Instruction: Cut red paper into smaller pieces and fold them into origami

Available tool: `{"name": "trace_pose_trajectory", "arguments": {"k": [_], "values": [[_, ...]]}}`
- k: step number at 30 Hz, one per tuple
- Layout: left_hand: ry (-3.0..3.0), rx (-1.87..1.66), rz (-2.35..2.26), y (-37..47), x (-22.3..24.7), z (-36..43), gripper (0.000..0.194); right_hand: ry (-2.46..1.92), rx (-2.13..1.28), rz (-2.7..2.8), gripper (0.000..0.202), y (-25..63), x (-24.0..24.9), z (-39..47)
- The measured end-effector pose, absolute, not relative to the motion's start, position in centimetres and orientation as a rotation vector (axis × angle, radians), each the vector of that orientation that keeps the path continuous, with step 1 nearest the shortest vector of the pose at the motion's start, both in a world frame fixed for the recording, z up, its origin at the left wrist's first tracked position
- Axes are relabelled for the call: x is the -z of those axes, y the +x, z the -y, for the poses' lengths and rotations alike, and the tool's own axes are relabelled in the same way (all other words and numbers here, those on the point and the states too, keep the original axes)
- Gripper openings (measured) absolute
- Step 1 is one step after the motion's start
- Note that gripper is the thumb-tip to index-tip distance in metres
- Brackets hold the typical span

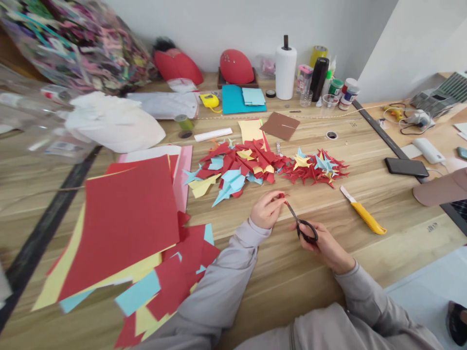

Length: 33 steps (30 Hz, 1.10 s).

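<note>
My left hand [267, 209] pinches a small piece of red paper [281, 195] just above the wooden tabletop. In my right hand [324, 245] is a pair of scissors [308, 232] with black handles. The blades point up and left and meet the red paper at my left fingertips; whether they are parted is too small to tell. Beyond my hands lie a heap of folded red, blue and yellow paper pieces [251, 163] and, to its right, a pile of pointed paper stars [317, 165]. A yellow utility knife [365, 214] with its blade out rests to the right.
Large red and yellow paper sheets [127, 223] and cut scraps [175, 287] cover the left side. Behind stand a white cylinder [285, 73], jars [348, 95] and red domed shapes [236, 66]. A phone [406, 166] and a pinkish cylinder [438, 188] are at the right.
</note>
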<state>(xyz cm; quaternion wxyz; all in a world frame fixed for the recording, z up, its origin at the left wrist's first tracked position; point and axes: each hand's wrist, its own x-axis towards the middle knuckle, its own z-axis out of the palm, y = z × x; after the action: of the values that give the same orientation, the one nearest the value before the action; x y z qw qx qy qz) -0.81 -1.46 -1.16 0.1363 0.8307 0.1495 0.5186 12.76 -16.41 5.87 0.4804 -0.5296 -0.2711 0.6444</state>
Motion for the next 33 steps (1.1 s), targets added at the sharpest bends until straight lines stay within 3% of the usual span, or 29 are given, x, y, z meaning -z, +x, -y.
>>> {"name": "trace_pose_trajectory", "arguments": {"k": [33], "values": [[2.395,-1.528,-0.454,-0.71,0.92,1.56,0.019,-1.324,-1.581,0.675,0.051,12.51,-5.75,16.4]]}}
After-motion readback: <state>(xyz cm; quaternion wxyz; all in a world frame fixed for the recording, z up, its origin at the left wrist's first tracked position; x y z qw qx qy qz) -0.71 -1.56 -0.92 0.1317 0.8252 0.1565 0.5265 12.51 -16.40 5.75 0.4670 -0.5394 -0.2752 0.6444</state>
